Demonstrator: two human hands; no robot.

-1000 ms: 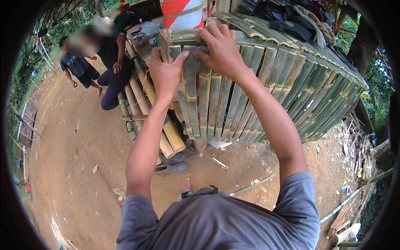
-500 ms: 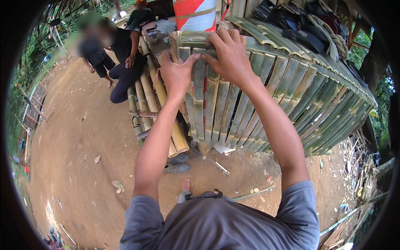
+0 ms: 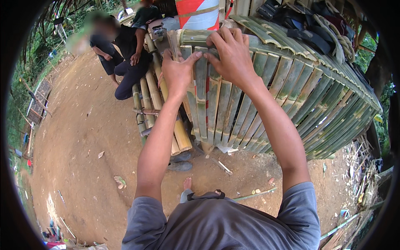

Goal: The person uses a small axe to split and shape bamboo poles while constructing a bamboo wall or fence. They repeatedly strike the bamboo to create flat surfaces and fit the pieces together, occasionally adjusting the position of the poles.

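Upright split-bamboo slats [image 3: 200, 96] stand side by side under a horizontal bamboo rail [image 3: 193, 37], forming the front of a bamboo structure. My left hand [image 3: 177, 73] is closed round the slats at its left corner, the thumb pressed near the top of a slat and the fingers partly hidden behind. Over the rail to the right, my right hand [image 3: 235, 56] hooks its fingers, with its thumb against the slat tops close to the left thumb. Both arms are stretched forward.
Long bamboo poles [image 3: 181, 135] form a bench left of the slats, where people [image 3: 127, 58] sit. A red-and-white striped cylinder [image 3: 198, 14] stands behind the rail. Dark straps and rope [image 3: 333, 31] lie on the bamboo top at right. Boots [image 3: 180, 166] sit on the ground below.
The view has shifted slightly, so the scene sits a little further right. Both hands keep nearly the same hold on the slats and rail.
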